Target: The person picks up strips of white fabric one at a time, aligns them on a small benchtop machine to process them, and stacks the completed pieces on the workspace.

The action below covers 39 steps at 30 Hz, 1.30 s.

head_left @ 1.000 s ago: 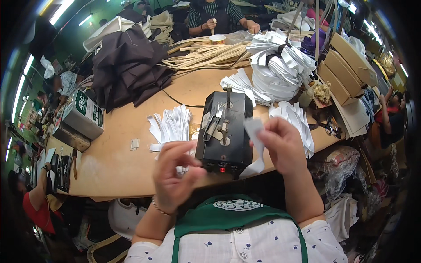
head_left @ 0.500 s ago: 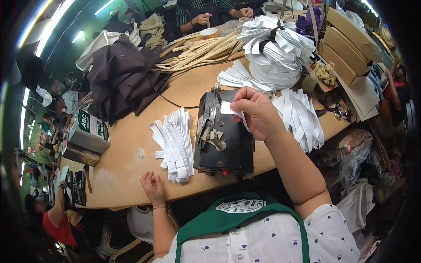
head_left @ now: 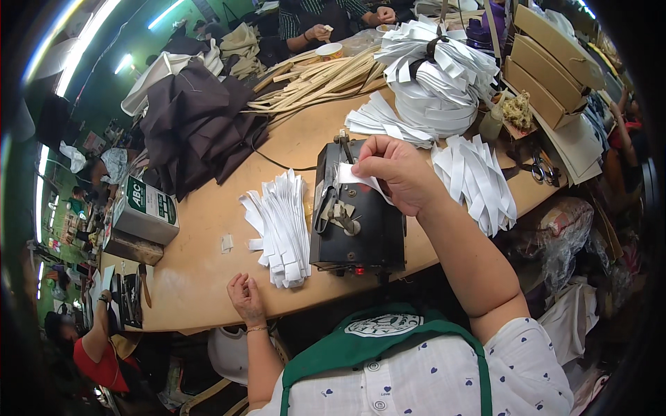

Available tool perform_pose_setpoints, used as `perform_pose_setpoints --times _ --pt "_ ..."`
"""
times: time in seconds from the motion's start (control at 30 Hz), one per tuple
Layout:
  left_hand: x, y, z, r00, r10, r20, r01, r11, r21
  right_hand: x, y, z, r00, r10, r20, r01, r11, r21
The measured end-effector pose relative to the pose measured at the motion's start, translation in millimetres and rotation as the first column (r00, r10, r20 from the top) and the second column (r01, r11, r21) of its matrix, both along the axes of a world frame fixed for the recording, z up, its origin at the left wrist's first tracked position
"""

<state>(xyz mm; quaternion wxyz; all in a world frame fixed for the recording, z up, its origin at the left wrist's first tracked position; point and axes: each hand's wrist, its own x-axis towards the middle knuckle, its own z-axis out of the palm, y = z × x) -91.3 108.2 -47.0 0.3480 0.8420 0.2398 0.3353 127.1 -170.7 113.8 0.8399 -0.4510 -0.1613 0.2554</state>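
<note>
My right hand [head_left: 399,173] pinches a white fabric strip [head_left: 354,175] between thumb and fingers, above a black box-shaped machine [head_left: 371,239]. The strip's free end is at the metal fittings [head_left: 338,211] on top of the machine; whether it touches them is hard to tell. The strip's other end hangs behind my fingers. My left hand [head_left: 246,299] rests at the table's near edge, fingers loosely bent and holding nothing. Just beyond it lies a stack of white strips [head_left: 283,232], left of the machine. More white strips [head_left: 475,184] lie on the machine's right.
Dark brown cloth [head_left: 198,125] is heaped at the back left, near a metal tin [head_left: 147,204]. Beige strips [head_left: 312,80] and a tied white bundle [head_left: 440,83] lie at the back. Scissors [head_left: 542,170] and cardboard boxes [head_left: 544,83] are at the right. A co-worker's hands [head_left: 318,32] show across the table.
My right hand has moved slightly left, bringing the strip's end closer to the machine's metal fittings. My left hand stays by the table edge.
</note>
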Motion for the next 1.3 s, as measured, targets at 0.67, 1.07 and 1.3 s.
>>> perform_pose_setpoints --times 0.67,1.07,1.3 --pt "77.0 -235.3 151.8 0.332 -0.643 0.691 0.064 -0.715 -0.696 -75.3 -75.0 42.2 0.939 0.118 0.324 -0.273 0.827 0.491" --pt "118.8 -291.4 125.4 0.44 -0.832 0.34 0.869 0.298 -0.395 -87.4 -166.0 8.8 0.851 -0.385 0.358 0.506 0.783 -0.361" --pt "115.5 -273.6 146.4 0.294 -0.956 -0.002 0.949 0.293 -0.115 -76.1 -122.4 -1.8 0.91 -0.391 0.138 0.411 0.895 -0.171"
